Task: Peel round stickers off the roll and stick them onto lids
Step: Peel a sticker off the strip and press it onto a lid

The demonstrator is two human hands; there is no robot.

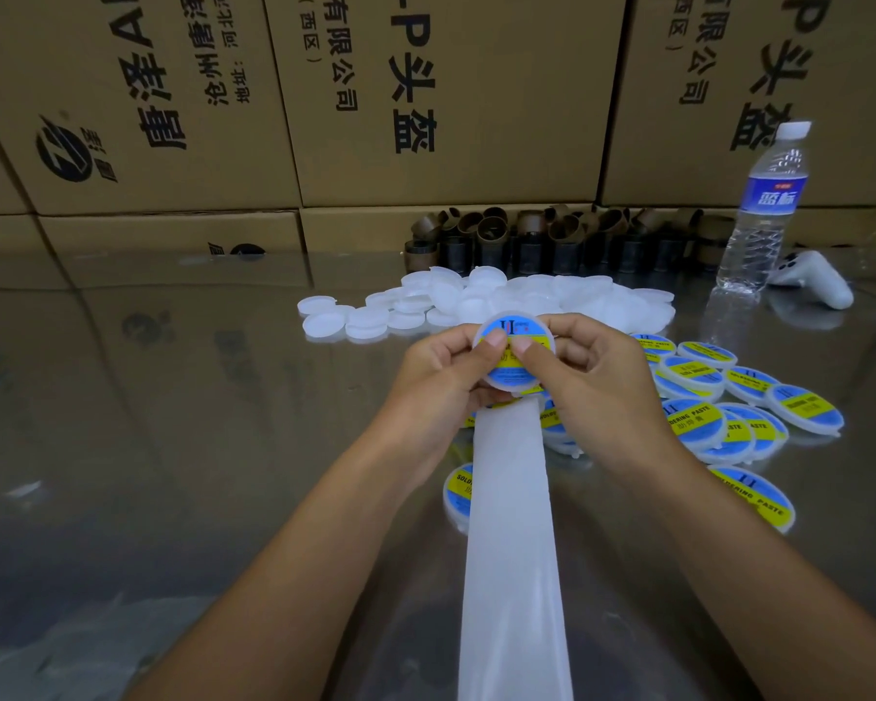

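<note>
White backing strip (pixel 514 548), nearest the lens, ran between the forearms up to the hands. Left hand (pixel 441 376) and right hand (pixel 592 371) both gripped one lid (pixel 508 383), held above the bench (pixel 173 397), fingers curled behind it and both thumbs pressed on the blue-and-yellow round sticker (pixel 517 326) lying on its face. Step in hand, by this evidence: smoothing the sticker down, not peeling. The next move would likely call for setting this lid among the labelled lids (pixel 719 397) at right, then freeing a thumb and finger to lift a fresh sticker from the strip; whether the strip's top end was pinched under the lid could not be told. Plain lids (pixel 476 301) lay heaped just beyond the hands. Farther back stood brown cardboard cores (pixel 552 235), a water bottle (pixel 764 210) and a white controller (pixel 815 280), before stacked cartons (pixel 426 93). Labelled lids crowded close under the right wrist and beside the strip, where they could be knocked or covered.
</note>
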